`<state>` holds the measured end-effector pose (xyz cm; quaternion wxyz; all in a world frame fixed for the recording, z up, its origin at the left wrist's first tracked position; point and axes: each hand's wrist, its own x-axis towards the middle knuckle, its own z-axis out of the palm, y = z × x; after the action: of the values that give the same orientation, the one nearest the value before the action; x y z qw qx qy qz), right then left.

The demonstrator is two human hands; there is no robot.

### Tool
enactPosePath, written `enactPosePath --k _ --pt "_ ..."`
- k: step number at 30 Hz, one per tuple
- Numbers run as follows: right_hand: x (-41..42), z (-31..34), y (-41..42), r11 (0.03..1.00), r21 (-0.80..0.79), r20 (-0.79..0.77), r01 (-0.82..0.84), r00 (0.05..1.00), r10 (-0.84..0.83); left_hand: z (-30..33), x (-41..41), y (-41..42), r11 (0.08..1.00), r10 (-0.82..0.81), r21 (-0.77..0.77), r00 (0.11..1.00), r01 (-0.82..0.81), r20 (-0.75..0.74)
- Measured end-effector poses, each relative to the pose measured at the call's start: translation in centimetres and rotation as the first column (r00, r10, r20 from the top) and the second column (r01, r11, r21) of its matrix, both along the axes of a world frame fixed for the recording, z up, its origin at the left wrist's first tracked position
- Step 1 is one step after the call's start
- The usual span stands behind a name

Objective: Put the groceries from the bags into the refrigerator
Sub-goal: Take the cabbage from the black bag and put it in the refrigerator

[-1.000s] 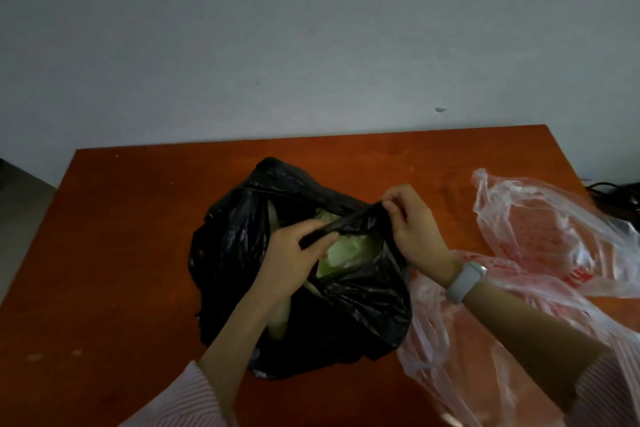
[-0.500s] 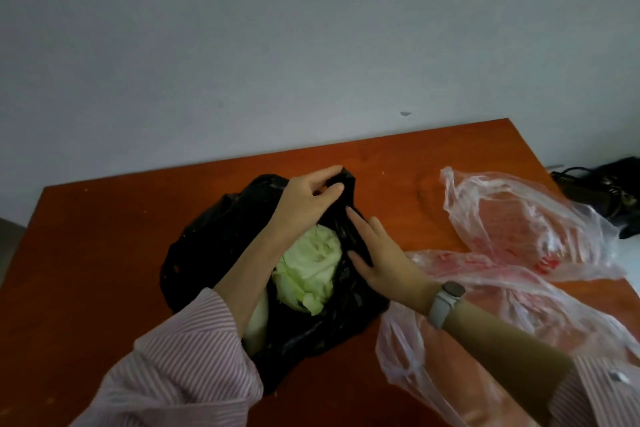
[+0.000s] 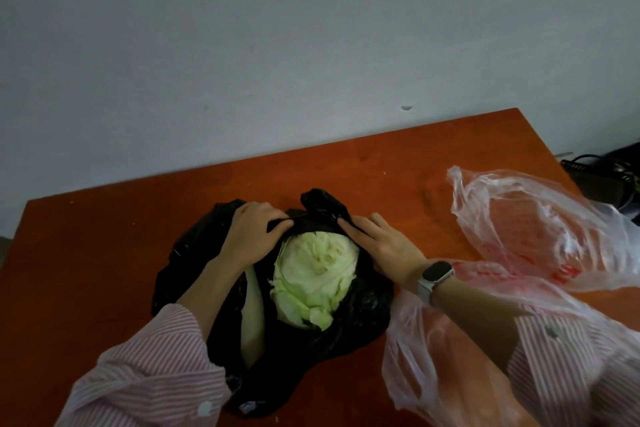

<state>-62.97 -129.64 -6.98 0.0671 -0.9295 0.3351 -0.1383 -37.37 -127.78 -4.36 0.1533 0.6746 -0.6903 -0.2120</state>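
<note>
A black plastic bag [image 3: 360, 319] lies open on the red-brown table [image 3: 104, 270]. A pale green cabbage [image 3: 313, 274] shows in the bag's mouth, with a pale long vegetable [image 3: 252, 315] beside it, partly hidden. My left hand [image 3: 251, 236] presses the bag's far left rim down, fingers bent over the plastic. At the cabbage's right, my right hand [image 3: 379, 243] lies on the rim with straight fingers. Neither hand holds the cabbage.
Two clear plastic bags with red print lie to the right: one further back [image 3: 540, 229], one under my right forearm [image 3: 450, 357]. A grey wall stands behind the table. Dark cables and a device [image 3: 609, 177] sit off the table's right edge.
Both hands pushed the black bag's rim outward and down, so more of the cabbage is bared. My left hand moved left along the rim; my right hand rose toward the far edge.
</note>
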Motion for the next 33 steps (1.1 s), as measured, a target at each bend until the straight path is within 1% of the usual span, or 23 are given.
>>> enactPosePath --k 2,4,7,9,11,13,14,15,17,18,20,22,23,25,28,30,31,33 --pt "-0.2 -0.6 -1.1 0.995 0.094 -0.007 0.028 1.000 -0.027 -1.0 0.2 -0.9 0.996 0.087 0.018 0.996 -0.087 -0.025" --pt "-0.8 -1.2 -1.8 0.980 0.189 -0.025 0.064 0.998 -0.060 -2.2 -0.3 -1.7 0.990 0.132 0.063 0.990 -0.129 -0.051" --pt "-1.6 -1.7 -2.2 0.953 0.283 -0.043 0.109 0.994 -0.101 -3.5 -1.4 -2.8 0.975 0.205 0.112 0.971 -0.192 -0.120" --pt "-1.9 -2.0 -2.3 0.917 0.371 -0.087 0.149 0.988 -0.125 -3.8 -1.8 -3.4 0.964 0.243 0.143 0.958 -0.222 -0.151" --pt "-2.2 -1.9 -2.3 0.880 0.435 -0.105 0.191 0.981 -0.161 -3.4 -2.1 -3.6 0.945 0.315 0.170 0.917 -0.279 -0.245" --pt "-2.6 -1.6 -2.0 0.890 0.410 -0.063 0.201 0.979 -0.192 -1.8 -2.4 -2.8 0.925 0.378 0.186 0.843 -0.331 -0.382" --pt "-2.8 -1.5 -1.7 0.911 0.362 -0.026 0.196 0.979 -0.200 -0.8 -2.6 -1.9 0.923 0.386 0.176 0.814 -0.343 -0.435" --pt "-3.0 -1.3 -1.3 0.935 0.302 0.027 0.186 0.979 -0.203 -0.1 -2.8 -0.7 0.929 0.368 0.148 0.809 -0.339 -0.459" --pt "-3.1 -0.5 -0.4 0.969 0.197 0.103 0.152 0.979 -0.174 0.7 -3.3 2.2 0.957 0.285 0.087 0.851 -0.275 -0.442" --pt "-3.1 -0.1 0.1 0.983 0.149 0.114 0.111 0.985 -0.128 0.7 -3.7 3.7 0.969 0.244 0.078 0.871 -0.233 -0.427" --pt "-3.1 0.7 1.3 0.996 0.090 0.058 -0.024 0.998 0.019 -0.1 -4.1 6.4 0.978 0.206 0.089 0.890 -0.186 -0.407" --pt "-3.1 1.0 2.3 0.987 0.086 -0.048 -0.136 0.989 0.141 -0.8 -4.0 8.2 0.978 0.209 0.070 0.900 -0.197 -0.381" --pt "-3.2 0.8 2.5 0.986 0.074 -0.087 -0.148 0.984 0.155 -0.9 -4.0 8.9 0.974 0.223 0.053 0.903 -0.219 -0.367" --pt "-3.8 0.3 2.7 0.993 0.036 -0.106 -0.111 0.988 0.115 -0.8 -4.4 10.0 0.968 0.241 0.014 0.912 -0.251 -0.332" --pt "-5.1 0.0 3.3 0.997 0.027 -0.029 -0.074 0.997 0.074 -0.2 -6.0 12.1 0.978 0.162 -0.086 0.950 -0.191 -0.266" --pt "-6.1 -0.3 4.1 0.996 0.060 0.011 -0.073 0.997 0.073 -0.5 -7.0 14.1 0.967 0.108 -0.202 0.970 -0.153 -0.218" --pt "-6.6 -0.5 4.5 0.993 0.087 0.004 -0.078 0.997 0.078 -0.8 -7.4 15.1 0.952 0.091 -0.272 0.977 -0.143 -0.194" --pt "-7.3 -1.2 5.2 0.986 0.149 -0.056 -0.076 0.995 0.085 -1.9 -7.8 17.0 0.918 0.046 -0.386 0.991 -0.091 -0.124"
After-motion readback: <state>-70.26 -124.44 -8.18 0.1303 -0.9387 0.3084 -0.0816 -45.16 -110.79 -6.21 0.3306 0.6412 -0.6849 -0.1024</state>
